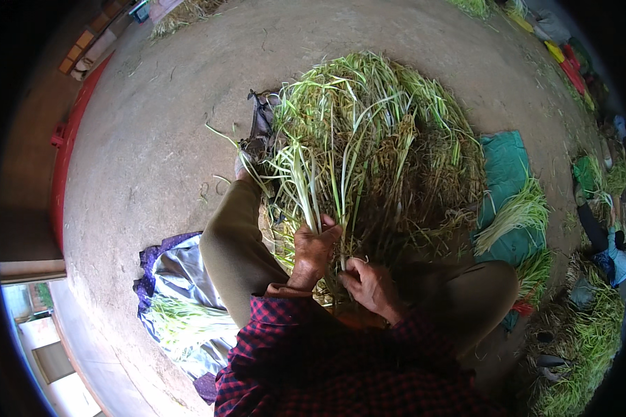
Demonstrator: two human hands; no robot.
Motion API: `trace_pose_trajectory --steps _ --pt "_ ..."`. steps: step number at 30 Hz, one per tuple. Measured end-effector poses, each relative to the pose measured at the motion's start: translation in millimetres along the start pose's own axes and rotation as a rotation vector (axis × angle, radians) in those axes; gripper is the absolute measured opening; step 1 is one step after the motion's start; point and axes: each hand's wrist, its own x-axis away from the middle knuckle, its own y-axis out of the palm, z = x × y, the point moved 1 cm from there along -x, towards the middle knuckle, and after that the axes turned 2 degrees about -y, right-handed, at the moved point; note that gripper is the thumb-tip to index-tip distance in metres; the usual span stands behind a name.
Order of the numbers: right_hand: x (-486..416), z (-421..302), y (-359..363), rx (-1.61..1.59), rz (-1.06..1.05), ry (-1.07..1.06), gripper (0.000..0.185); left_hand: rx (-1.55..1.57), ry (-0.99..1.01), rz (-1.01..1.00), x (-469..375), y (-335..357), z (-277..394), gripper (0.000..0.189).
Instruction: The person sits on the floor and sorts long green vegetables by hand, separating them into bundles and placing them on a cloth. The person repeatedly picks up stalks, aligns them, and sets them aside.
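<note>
My left hand [315,250] grips a small bunch of pale green leafy stalks [303,193], which look like chives or garlic greens. Their leaves fan upward, away from me. Just to its right and lower, my right hand [373,286] pinches the lower end of a separate thin stalk [342,229] between thumb and fingers. Beyond both hands lies a big heap of the same greens [365,94], with brown, dry leaves and dark, soil-coloured parts on its near side. The fingertips of my right hand are partly hidden.
On my right, a green cloth [506,156] carries a sorted-looking bundle of greens [516,219]. At left, more stalks [188,320] lie on a silvery sheet [182,268]. A person [618,258] sits at far right near another pile of greens [589,339]. Concrete floor [146,135] surrounds the heap.
</note>
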Motion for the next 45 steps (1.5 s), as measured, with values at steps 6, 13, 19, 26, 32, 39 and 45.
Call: trace_pose_trajectory --steps 6,13,19,26,32,39,45 --pt "-34 11 -7 -0.411 0.116 0.486 0.033 0.016 -0.015 -0.015 2 -1 -3 0.019" --pt "-39 21 19 -0.726 0.398 0.477 0.013 0.073 0.037 -0.063 1 1 -8 0.021" --pt "-23 12 18 -0.905 0.441 0.346 0.014 0.055 -0.23 -0.016 7 2 8 0.017" --pt "6 -17 1 -0.93 0.061 0.236 0.012 0.258 -0.355 -0.061 11 2 20 0.018" --pt "37 -20 -10 -1.124 -0.11 0.336 0.01 0.404 -0.407 -0.181 4 -10 22 0.016" --pt "-23 4 -3 -1.182 0.173 0.598 0.02 0.44 -0.466 -0.342 11 -7 27 0.016" --pt "-50 -2 6 -1.169 0.151 0.561 0.014 0.324 -0.393 -0.376 16 -5 34 0.01"
